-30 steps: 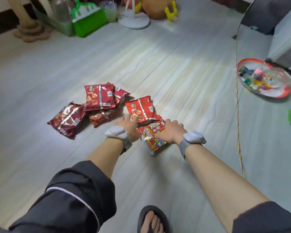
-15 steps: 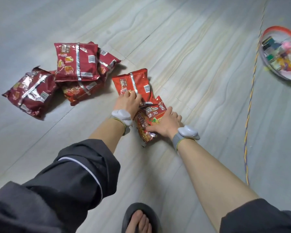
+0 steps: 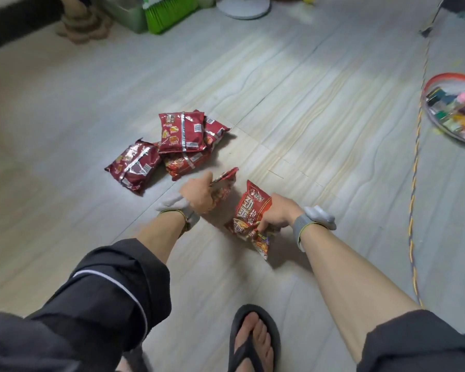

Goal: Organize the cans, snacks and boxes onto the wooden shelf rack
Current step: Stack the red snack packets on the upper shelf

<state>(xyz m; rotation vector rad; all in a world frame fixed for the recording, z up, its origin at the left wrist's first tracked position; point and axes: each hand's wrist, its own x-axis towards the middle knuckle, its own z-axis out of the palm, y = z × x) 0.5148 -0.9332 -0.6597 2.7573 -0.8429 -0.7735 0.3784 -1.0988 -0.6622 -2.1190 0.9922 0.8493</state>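
Note:
My left hand (image 3: 199, 194) grips a red snack bag (image 3: 224, 183) and holds it just above the floor. My right hand (image 3: 275, 216) grips a second red snack bag (image 3: 251, 213) by its lower part, with the bag tilted upright. Behind my hands several dark red snack bags (image 3: 180, 132) lie in a loose pile on the floor, one of them (image 3: 132, 167) off to the left. No shelf rack, cans or boxes are in view.
A clear tray with a red rim (image 3: 446, 76) holding small colourful items sits at the right. A yellow-blue cord (image 3: 414, 183) runs down the floor. A green broom (image 3: 169, 14) and a white fan base (image 3: 242, 6) stand at the back. My sandalled foot (image 3: 253, 342) is below.
Both hands have lifted their snack bags off the floor and drawn apart. The camera view has tilted up and pulled back, showing the back of the room again.

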